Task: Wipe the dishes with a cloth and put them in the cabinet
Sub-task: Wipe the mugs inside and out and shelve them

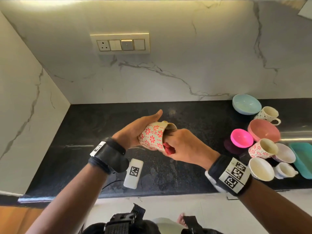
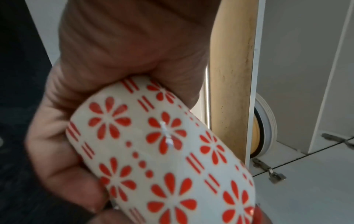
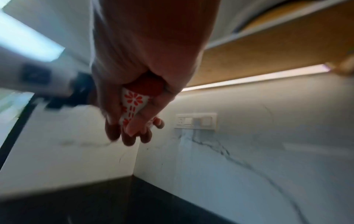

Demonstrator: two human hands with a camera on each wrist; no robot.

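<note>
A white cup with red flowers point(image 1: 153, 137) is held on its side above the black counter point(image 1: 87, 125), its mouth turned right. My left hand point(image 1: 135, 130) grips its base and wall, and the cup's flowered wall point(image 2: 162, 151) fills the left wrist view. My right hand point(image 1: 182, 146) grips a red cloth point(image 1: 168, 149) at the cup's rim, with fingers reaching inside. In the right wrist view the red cloth point(image 3: 149, 86) shows bunched in my palm against the cup point(image 3: 132, 101).
At the right of the counter stand a blue bowl point(image 1: 246, 104), a pink bowl point(image 1: 263, 132), a magenta bowl point(image 1: 241, 138), a second flowered cup point(image 1: 262, 148), several white cups and a teal tray point(image 1: 302, 159). A white tagged block point(image 1: 133, 173) lies near the front edge.
</note>
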